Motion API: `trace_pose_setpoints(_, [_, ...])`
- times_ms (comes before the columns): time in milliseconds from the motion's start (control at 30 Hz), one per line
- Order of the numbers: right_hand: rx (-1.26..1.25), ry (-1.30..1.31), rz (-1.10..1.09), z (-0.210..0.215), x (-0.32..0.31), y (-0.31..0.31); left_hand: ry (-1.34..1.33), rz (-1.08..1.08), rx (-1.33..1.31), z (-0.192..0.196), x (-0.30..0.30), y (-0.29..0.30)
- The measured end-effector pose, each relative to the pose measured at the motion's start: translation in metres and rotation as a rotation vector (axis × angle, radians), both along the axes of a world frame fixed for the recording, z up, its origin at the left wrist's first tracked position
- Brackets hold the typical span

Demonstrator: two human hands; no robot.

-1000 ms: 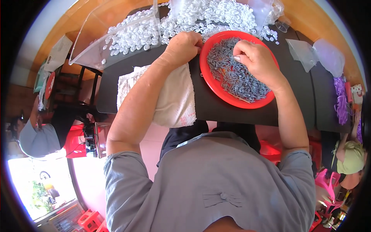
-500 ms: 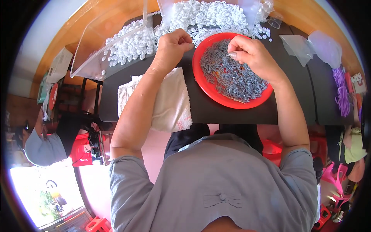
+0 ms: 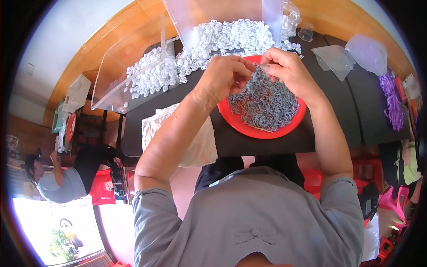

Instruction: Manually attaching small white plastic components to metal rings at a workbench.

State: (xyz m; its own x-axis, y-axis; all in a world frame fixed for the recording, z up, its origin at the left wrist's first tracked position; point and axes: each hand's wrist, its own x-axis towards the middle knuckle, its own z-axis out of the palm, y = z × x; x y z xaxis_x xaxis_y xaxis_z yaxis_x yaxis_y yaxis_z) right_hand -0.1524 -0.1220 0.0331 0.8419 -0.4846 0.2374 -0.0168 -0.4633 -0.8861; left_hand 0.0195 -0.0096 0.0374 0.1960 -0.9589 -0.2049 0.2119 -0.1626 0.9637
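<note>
Grey-blue slender pieces (image 3: 271, 111) are heaped in a red plate (image 3: 234, 123). Over the plate's far left part, the left hand (image 3: 242, 79) is held with fingers curled; over its far side, the right hand (image 3: 266, 72) is bent to a narrow pinch. Whether a piece is gripped by either cannot be told. Beyond the plate, white plastic pieces (image 3: 233, 35) are piled; left of it, a cream cloth (image 3: 202, 142) is laid on the dark worktop (image 3: 331, 120).

The red dish (image 3: 235, 121) is glossy plastic, the cloth (image 3: 200, 144) rough — grey pieces (image 3: 267, 110) perhaps plastic.
</note>
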Motion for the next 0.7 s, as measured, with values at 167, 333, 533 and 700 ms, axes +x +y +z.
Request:
trace_pose_setpoints(167, [-0.018, -0.036, -0.02, -0.007, 0.0, -0.007, 0.169, 0.019, -0.068, -0.011, -0.01, -0.007])
trace_pose_setpoints(333, [-0.23, -0.092, -0.034, -0.01, 0.004, -0.004, 0.148, 0.048, -0.094, -0.014, -0.01, -0.007])
trace_pose_setpoints(533, [-0.166, -0.066, -0.027, -0.015, 0.007, 0.001, 0.081, 0.056, -0.061, -0.015, -0.008, 0.0])
trace_pose_setpoints(700, [-0.153, -0.043, -0.011, -0.011, 0.006, 0.005, 0.097, 0.067, -0.076, -0.016, -0.006, 0.006])
